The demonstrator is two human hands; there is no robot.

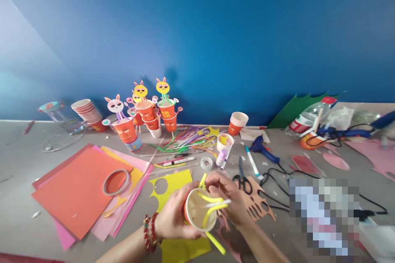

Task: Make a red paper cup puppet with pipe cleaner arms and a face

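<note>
My left hand (175,211), with red bead bracelets at the wrist, is wrapped round a paper cup (189,209) tilted so its open mouth faces me. Yellow pipe cleaners (211,199) bend inside the cup, and a white stick (217,204) leans out over its rim. One yellow end pokes out below the cup, another beyond its far side. My right hand (226,193) is closed at the far rim, its fingertips pinching at the yellow pipe cleaner there; the exact contact is partly hidden. Under the hands lies cut yellow paper (182,250).
Rabbit-faced cup figures (123,129) stand at the back left. Coloured paper sheets (77,189) with a tape roll (115,182) lie left. Scissors (245,183), a marker (252,161), a glue gun (265,150) and black cables lie right. Pipe cleaners (185,139) are heaped behind.
</note>
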